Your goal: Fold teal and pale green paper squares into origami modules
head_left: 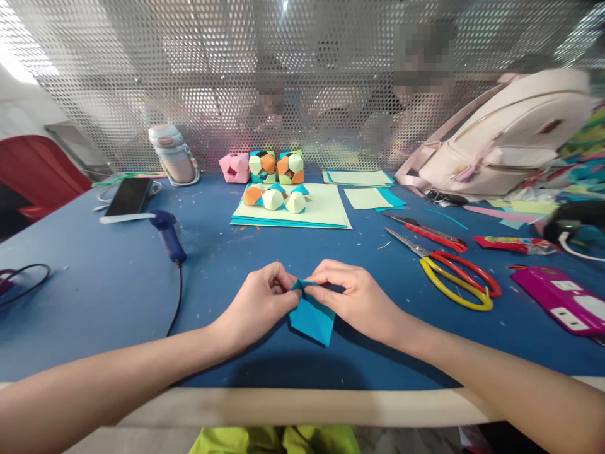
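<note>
Between my two hands is a folded piece of blue paper [312, 320], tilted just above the blue tabletop near its front edge. My left hand [259, 299] pinches its upper left corner between thumb and fingers. On the upper right side, my right hand [354, 296] grips the paper with thumb and fingertips. The fingertips partly cover its top edge. Beyond the hands lies a stack of pale yellow and blue sheets [326, 205], with several small folded paper pieces [273, 200] in orange, cream and blue on it.
Behind the stack stand a pink paper ball [235, 168] and two multicoloured ones. Scissors [456, 284] and a utility knife [425, 232] lie right, near a purple power strip [562, 299]. At left are a blue glue gun [167, 236], phone [130, 197] and bottle [174, 157]. A backpack [505, 139] leans against the mesh.
</note>
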Demonstrator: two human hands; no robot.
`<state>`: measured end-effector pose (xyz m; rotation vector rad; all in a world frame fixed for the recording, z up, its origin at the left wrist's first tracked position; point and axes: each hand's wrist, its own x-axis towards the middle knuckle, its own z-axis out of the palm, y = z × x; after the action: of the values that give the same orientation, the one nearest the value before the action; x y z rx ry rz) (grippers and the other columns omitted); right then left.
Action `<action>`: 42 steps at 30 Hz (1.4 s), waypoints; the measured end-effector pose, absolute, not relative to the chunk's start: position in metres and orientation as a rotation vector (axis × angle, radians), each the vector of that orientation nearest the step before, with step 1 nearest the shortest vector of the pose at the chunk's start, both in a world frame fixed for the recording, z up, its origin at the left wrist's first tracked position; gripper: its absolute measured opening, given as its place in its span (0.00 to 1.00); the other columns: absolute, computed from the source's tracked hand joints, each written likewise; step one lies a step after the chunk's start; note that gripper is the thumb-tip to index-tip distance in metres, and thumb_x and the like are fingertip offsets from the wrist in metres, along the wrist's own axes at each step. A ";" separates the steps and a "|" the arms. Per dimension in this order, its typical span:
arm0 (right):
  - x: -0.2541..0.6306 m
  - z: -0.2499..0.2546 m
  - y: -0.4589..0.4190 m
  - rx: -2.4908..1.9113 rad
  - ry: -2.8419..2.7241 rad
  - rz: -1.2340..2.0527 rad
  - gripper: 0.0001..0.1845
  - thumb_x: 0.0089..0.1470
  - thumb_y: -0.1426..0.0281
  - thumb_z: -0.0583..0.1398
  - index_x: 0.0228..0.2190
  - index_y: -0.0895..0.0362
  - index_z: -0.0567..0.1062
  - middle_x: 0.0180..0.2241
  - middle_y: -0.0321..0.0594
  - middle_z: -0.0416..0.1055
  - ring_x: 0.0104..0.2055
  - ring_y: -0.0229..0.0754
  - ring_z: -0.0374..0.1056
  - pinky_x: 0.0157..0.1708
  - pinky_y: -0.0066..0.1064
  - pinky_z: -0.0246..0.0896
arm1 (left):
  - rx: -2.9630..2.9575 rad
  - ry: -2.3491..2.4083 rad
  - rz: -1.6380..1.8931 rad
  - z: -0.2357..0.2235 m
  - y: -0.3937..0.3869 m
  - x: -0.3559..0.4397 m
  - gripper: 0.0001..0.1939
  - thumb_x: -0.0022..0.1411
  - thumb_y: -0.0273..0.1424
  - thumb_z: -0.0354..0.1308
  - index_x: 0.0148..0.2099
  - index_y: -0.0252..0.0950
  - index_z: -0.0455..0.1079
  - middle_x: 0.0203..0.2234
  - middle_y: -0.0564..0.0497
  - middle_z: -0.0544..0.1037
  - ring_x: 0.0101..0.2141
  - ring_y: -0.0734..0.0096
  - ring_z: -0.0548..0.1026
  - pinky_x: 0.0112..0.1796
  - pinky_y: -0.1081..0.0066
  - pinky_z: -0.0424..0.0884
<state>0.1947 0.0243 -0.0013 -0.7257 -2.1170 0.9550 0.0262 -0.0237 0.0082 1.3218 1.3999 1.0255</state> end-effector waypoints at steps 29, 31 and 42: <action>0.198 -0.005 0.028 -0.544 -2.333 0.780 0.15 0.62 0.72 0.50 0.45 0.59 0.73 0.31 0.39 0.64 0.34 0.37 0.63 0.36 0.28 0.63 | 1.266 1.439 1.038 0.004 -0.022 0.026 0.08 0.48 0.26 0.57 0.23 0.36 0.59 0.17 0.60 0.64 0.21 0.80 0.60 0.22 0.78 0.55; 0.197 -0.006 0.028 -0.536 -2.324 0.779 0.14 0.62 0.72 0.50 0.44 0.59 0.74 0.30 0.39 0.64 0.34 0.37 0.63 0.36 0.28 0.62 | 1.269 1.433 1.031 0.005 -0.022 0.025 0.08 0.48 0.26 0.57 0.23 0.35 0.59 0.17 0.60 0.64 0.21 0.80 0.61 0.22 0.78 0.55; 0.194 -0.014 0.030 -0.574 -2.276 0.799 0.16 0.63 0.67 0.50 0.42 0.57 0.75 0.29 0.39 0.65 0.32 0.37 0.64 0.33 0.28 0.62 | 1.251 1.448 1.036 0.001 -0.020 0.025 0.08 0.48 0.27 0.57 0.23 0.36 0.59 0.18 0.59 0.65 0.21 0.78 0.62 0.23 0.77 0.56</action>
<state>0.1942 0.0296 -0.0138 -0.5740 -2.2761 0.7990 0.0250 -0.0202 0.0007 1.2514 1.4479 1.0359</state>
